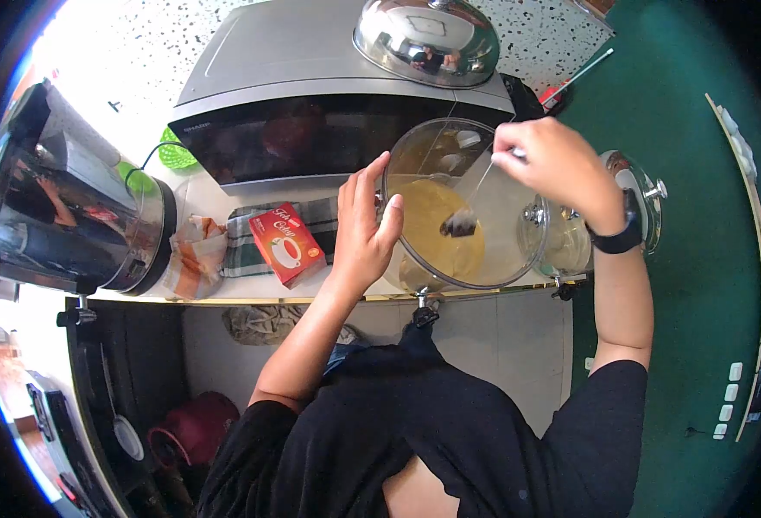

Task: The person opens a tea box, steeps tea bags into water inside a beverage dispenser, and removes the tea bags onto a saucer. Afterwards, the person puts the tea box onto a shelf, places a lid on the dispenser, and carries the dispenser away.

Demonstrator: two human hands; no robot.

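The left hand (365,226) steadies the dispenser (458,207) rim, fingers together. The right hand (549,164) pinches a string, dangling the teabag (460,224) in the yellow tea. Steeping seems underway; next probably calls for gentle dunking.

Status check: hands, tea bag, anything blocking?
Left hand steadies dispenser rim. Right hand pinches string, tea bag hanging inside over the tea. Nothing blocking.

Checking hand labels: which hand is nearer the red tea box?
Left. The left hand rests on the dispenser rim beside the tea box; the right hand holds the teabag string farther away.
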